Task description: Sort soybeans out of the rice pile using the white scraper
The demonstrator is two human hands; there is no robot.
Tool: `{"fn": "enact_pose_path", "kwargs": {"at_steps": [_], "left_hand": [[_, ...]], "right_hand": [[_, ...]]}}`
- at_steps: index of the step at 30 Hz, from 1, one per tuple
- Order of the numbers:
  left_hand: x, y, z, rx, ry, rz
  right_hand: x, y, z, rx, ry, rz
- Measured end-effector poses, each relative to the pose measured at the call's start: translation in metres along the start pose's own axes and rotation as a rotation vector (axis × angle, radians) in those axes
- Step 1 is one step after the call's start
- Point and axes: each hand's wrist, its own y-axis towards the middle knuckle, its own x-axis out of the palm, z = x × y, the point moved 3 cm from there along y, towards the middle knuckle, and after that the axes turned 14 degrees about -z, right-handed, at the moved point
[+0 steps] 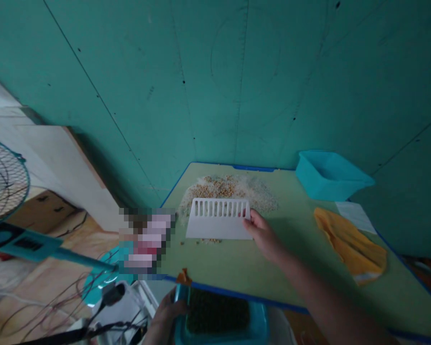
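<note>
White slotted plastic scraper (218,219) is resting near the middle of the green bench (233,268), its slotted edge reaching into a heap of tan grains (219,188) and pale powder (262,199) at 12 o'clock. The right hand (264,235) is pinching the scraper's right edge, with its fingers (249,224) closed narrowly on the plastic. A few stray grains (210,241) are lying just below the scraper. At 6 o'clock, the left hand (167,318) is gripping the side of a teal-framed mesh tray (219,314) just below the bench's blue edge (237,294). An orange scrap (184,277) is poking up at the tray's corner. A teal plastic tub (330,176) is sitting at 2 o'clock, while a yellow cloth (350,242) and white paper (355,215) are lying at 3 o'clock. A pedestal fan (5,177) is standing at 9 o'clock.
</note>
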Motion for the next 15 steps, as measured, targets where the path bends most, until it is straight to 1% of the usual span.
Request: {"fn": "enact_pose_path", "kwargs": {"at_steps": [2, 3, 7, 10, 12, 15], "left_hand": [[0.007, -0.004, 0.002, -0.002, -0.008, -0.012], [0.008, -0.005, 0.002, -0.007, -0.006, -0.006], [0.0, -0.002, -0.001, -0.008, -0.014, 0.024], [-0.005, 0.0, -0.004, -0.015, -0.014, 0.063], [-0.005, 0.0, -0.005, -0.03, -0.016, 0.055], [-0.004, 0.001, -0.004, -0.04, -0.017, 0.04]], "right_hand": [[0.0, -0.002, -0.002, 0.003, -0.008, -0.007], [0.0, -0.003, -0.004, 0.008, -0.012, -0.012], [0.002, -0.004, -0.005, 0.031, 0.031, -0.009], [0.0, -0.003, -0.004, 0.028, 0.08, 0.036], [-0.002, -0.002, -0.002, 0.031, 0.088, 0.062], [-0.004, -0.001, 0.001, 0.047, 0.079, 0.057]]}}
